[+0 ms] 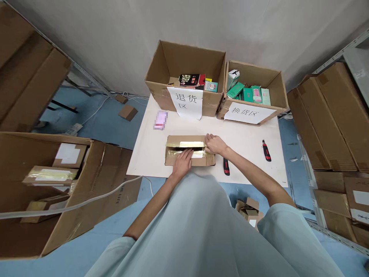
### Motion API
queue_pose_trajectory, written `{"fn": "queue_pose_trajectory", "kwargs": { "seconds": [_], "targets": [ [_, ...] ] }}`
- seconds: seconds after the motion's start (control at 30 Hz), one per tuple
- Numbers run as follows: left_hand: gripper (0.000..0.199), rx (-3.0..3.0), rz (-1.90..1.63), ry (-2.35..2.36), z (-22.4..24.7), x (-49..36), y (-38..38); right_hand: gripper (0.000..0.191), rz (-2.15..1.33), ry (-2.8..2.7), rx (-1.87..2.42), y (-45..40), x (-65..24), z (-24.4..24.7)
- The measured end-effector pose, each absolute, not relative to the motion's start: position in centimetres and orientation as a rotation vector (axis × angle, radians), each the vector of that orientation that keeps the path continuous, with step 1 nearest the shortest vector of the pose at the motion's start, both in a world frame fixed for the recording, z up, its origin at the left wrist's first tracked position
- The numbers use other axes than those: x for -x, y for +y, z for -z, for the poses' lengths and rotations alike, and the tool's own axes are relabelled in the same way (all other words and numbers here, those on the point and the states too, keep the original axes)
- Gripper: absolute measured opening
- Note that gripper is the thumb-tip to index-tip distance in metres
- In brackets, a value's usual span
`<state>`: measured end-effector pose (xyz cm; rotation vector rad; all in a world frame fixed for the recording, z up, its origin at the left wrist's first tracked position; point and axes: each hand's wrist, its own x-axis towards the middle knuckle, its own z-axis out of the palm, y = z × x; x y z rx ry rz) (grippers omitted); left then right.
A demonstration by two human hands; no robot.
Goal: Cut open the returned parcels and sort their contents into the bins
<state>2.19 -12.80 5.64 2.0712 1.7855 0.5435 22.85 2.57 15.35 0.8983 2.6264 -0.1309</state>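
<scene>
What the carton [198, 160] holds is hidden; the right forearm [250, 168] covers part of 1 cutter [226, 168]; the pink object [160, 119] is pixelated.

Soft, even light; shadow darkens the carton [92, 173] at eight o'clock; pixelation blurs a pink item [160, 120] at ten o'clock; edges stretch.

1. Small carton [198, 160] sits on the white table [248, 138]; its taped top stands parted along the seam.
2. Left hand [182, 163]: fingertips reach the gap; inner contact cannot be confirmed.
3. Right hand [215, 144]: grips the carton's right end.
4. One cutter [226, 168] lies beside the right forearm, another [266, 151] farther right.
5. Two open boxes [190, 57] stand behind.
</scene>
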Motion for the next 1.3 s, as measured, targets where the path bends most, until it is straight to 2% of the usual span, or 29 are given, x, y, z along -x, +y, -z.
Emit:
{"fn": "queue_pose_trajectory", "kwargs": {
  "seconds": [0.23,0.53,0.73,0.87,1.13,1.3],
  "targets": [
    [0.056,-2.184,-0.594,1.848,-7.3,-2.0,-12.3,0.039,0.350,2.547,-1.046,5.3,-23.4,-17.9],
    [0.052,-2.065,-0.596,1.988,-11.6,-2.7,-9.7,0.050,0.304,2.486,-1.330,6.3,-21.8,-16.8],
    [0.022,-2.249,-0.507,1.766,-14.3,-2.4,-6.8,0.050,0.284,2.411,-1.417,7.7,-22.4,-18.1],
    [0.014,-2.349,-0.481,1.673,-13.8,-3.2,-6.4,0.049,0.304,2.414,-1.377,9.4,-23.5,-19.0],
    [0.022,-2.426,-0.657,1.614,-11.6,-4.0,-8.0,0.044,0.359,2.426,-1.220,10.9,-23.6,-19.1],
    [0.026,-2.460,-0.648,1.553,-9.5,-2.4,-11.0,0.040,0.339,2.358,-1.223,13.7,-25.3,-19.9]
  ]
}}
